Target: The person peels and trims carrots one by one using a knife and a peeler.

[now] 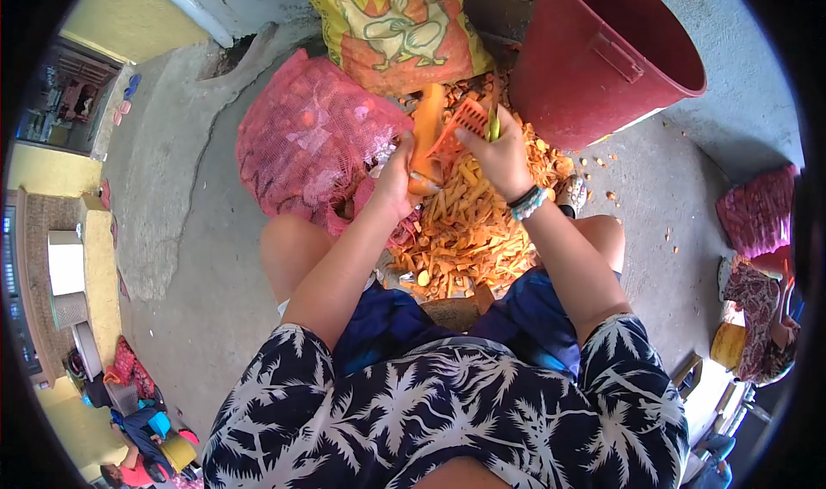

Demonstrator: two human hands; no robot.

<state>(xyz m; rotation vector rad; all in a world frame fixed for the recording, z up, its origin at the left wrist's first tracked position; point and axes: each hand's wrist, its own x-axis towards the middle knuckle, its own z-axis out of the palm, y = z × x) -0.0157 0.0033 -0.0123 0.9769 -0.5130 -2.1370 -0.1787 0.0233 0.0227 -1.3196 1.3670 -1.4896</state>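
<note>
My left hand (397, 182) is closed around the lower part of a large peeled carrot (428, 115), which points away from me. In my right hand (505, 159) is an orange-red slotted peeler (465, 119), its end close against the carrot's right side. The same hand also holds a small knife (493, 126) with a yellow-green handle, its dark blade pointing away. Below both hands lies a heap of orange peelings (482, 239) on the floor between my legs. Fingers of the right hand partly hide both tools.
A pink mesh sack (305, 136) of carrots stands left of my hands. Behind is a yellow and orange sack (400, 33) printed with chickens. A tall red bin (568, 76) stands at the right. Other people (142, 442) sit at the far left and right edges.
</note>
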